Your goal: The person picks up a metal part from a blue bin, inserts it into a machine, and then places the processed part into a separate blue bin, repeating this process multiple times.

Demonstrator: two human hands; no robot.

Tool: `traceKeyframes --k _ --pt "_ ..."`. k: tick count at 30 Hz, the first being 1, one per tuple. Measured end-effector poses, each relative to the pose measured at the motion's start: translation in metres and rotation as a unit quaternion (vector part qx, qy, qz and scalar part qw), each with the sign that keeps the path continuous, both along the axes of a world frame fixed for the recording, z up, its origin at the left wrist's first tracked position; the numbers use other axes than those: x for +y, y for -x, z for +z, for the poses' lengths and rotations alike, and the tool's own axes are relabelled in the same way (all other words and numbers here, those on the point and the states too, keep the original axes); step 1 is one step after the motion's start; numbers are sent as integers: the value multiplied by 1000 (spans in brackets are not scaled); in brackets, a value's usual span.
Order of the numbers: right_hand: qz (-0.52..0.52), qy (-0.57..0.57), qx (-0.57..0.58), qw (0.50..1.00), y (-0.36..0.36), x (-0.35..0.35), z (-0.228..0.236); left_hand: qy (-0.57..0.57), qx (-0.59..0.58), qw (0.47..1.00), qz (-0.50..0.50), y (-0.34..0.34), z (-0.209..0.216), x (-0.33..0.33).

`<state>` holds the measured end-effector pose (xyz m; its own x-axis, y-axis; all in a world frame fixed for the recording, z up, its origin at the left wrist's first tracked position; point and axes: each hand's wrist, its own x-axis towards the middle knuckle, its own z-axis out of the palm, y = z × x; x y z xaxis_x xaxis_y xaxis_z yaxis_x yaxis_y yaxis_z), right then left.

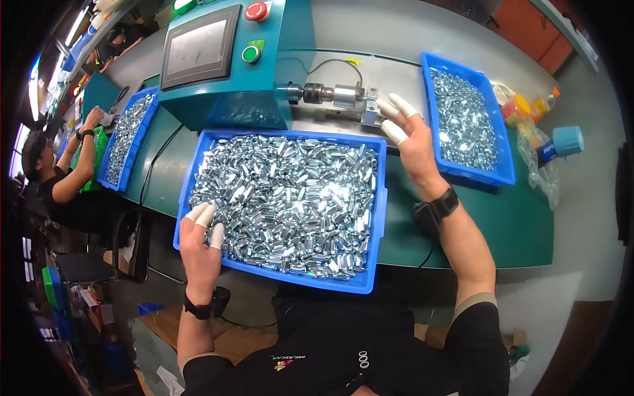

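Observation:
A large blue tray (370,264) heaped with small shiny metal parts (290,198) lies in front of me. My left hand (199,244), with white finger cots, rests at the tray's near left corner, fingertips touching the parts. My right hand (413,142), also in finger cots, reaches toward the metal fixture (366,109) at the end of the machine's spindle (323,94). Whether its fingers pinch a part I cannot tell.
A teal machine (231,86) with a screen (197,49), a red button (255,11) and a green button (250,54) stands behind the tray. Two more blue trays (498,173) (105,179) of parts sit right and left. A person (56,171) works at far left. Bottles (555,145) lie at right.

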<state>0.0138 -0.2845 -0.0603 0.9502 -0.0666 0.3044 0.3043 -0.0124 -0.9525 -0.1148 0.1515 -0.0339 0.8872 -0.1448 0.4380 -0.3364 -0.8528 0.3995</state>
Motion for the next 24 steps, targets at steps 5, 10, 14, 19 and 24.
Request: traceKeyframes --k 5,10,14,19,24 --pt "21 -32 17 999 -3 10 5 16 -25 999 36 -4 -20 15" --pt "14 -10 22 1000 -5 9 7 41 -29 997 53 -14 -25 13" --pt "11 5 14 1000 -6 9 7 11 -17 998 58 -15 -24 11" --pt "17 28 12 999 -7 6 6 -53 28 997 53 -29 -8 18" --pt "23 18 5 1000 -7 7 6 -100 79 992 -2 -81 11 14"
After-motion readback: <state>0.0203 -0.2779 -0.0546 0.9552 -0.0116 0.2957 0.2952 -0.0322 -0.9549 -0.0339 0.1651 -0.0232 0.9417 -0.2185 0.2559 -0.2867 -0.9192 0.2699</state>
